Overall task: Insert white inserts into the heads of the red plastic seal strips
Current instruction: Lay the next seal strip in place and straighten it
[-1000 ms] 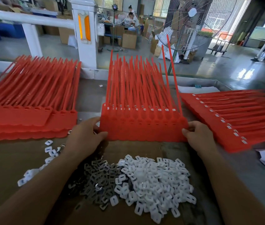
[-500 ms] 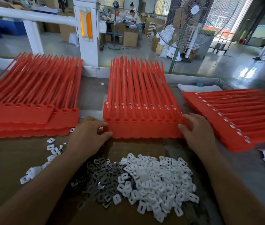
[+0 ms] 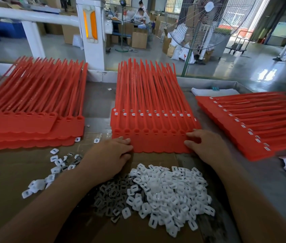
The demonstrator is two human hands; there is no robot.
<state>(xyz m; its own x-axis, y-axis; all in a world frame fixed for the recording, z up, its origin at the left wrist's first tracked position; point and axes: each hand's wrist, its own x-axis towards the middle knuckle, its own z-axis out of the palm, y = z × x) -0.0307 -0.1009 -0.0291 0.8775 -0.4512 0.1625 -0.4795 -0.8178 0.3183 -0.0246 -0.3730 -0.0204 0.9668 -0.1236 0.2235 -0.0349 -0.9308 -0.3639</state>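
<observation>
Centre of frame: stack of red plastic seal strips (image 3: 149, 102); two rows of small white squares with dark slots ran across the heads.
Left of frame: second stack of red plastic strips (image 3: 33, 102); it was uniform red.
Right of frame: third stack of red strips (image 3: 254, 123); it showed a diagonal line of white squares.
Lower centre: heap of white plastic inserts (image 3: 173, 190), each dark-slotted; small grey slotted clips (image 3: 110, 195) lay to its left.
Lower left: brown cardboard sheet (image 3: 7, 172).
Upper left of centre: white pillar (image 3: 93, 53); it bore an orange-yellow panel (image 3: 90, 27).

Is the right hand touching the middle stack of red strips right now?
Touching. The head view shows the right hand pinching the near right corner of the middle stack, with no gap.
</observation>
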